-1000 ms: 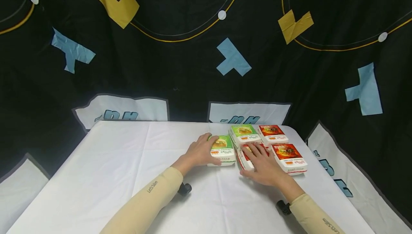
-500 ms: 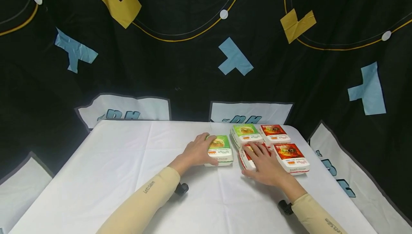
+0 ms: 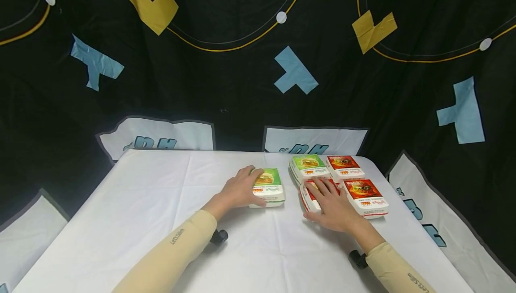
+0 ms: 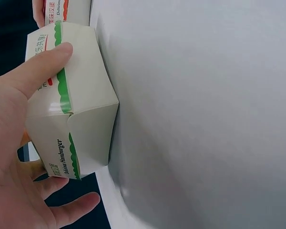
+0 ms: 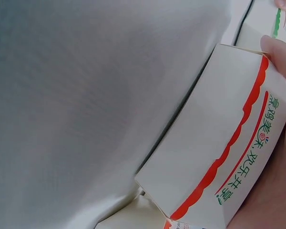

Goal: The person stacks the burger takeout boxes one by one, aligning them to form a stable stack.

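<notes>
My left hand [image 3: 238, 190] grips a green-topped hamburger box [image 3: 271, 190] on the table. In the left wrist view its thumb presses the printed side of that box [image 4: 86, 71], while other fingers reach round the far side. To the right, my right hand [image 3: 332, 208] holds a red-topped hamburger box [image 3: 308, 198], its fingers across the lid and its thumb at the left end. The right wrist view shows this box's white side with a red scalloped band [image 5: 214, 138]; most of its top is hidden under the hand. A gap separates the two held boxes.
Behind the right hand stands another green-topped box [image 3: 309, 165], with a red-topped box [image 3: 344, 166] beside it. A further red-topped box [image 3: 365, 196] sits right of the hand. White cloth covers the table [image 3: 133, 221]; a black curtain [image 3: 225, 91] hangs behind.
My left hand has slid the green-topped box left along the table, widening the gap to the other boxes. The right hand stays on its red-topped box.
</notes>
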Demonstrator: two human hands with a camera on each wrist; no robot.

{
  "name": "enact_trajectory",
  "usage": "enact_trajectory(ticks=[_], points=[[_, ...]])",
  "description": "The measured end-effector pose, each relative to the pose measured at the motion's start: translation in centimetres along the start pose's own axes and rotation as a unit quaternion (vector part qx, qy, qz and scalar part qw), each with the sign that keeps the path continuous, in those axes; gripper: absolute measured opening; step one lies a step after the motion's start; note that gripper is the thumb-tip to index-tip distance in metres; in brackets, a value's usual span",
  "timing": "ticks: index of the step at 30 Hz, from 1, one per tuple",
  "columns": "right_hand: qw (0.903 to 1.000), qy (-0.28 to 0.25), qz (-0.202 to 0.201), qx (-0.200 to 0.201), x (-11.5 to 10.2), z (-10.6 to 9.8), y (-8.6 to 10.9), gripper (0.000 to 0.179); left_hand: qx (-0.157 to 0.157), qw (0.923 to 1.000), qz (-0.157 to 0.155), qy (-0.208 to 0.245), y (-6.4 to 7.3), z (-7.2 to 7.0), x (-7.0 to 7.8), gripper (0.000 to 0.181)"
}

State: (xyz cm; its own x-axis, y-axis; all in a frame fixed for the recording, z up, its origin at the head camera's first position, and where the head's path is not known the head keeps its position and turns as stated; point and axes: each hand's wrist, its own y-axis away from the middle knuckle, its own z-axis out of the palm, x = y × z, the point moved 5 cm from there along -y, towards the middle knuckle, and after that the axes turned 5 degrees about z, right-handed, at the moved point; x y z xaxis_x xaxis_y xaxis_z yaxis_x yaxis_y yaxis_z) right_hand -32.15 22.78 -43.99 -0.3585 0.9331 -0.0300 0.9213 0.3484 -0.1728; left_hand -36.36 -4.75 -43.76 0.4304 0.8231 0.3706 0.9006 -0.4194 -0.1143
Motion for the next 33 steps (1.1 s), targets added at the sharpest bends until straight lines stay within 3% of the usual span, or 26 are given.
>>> enact_trajectory(ticks=[33], points=[[1.0000, -0.004, 0.000, -0.008, 0.0, -0.1, 0.1, 0.092, 0.008, 0.9995, -0.020, 0.022, 2.2, -1.2, -2.8, 0.101]])
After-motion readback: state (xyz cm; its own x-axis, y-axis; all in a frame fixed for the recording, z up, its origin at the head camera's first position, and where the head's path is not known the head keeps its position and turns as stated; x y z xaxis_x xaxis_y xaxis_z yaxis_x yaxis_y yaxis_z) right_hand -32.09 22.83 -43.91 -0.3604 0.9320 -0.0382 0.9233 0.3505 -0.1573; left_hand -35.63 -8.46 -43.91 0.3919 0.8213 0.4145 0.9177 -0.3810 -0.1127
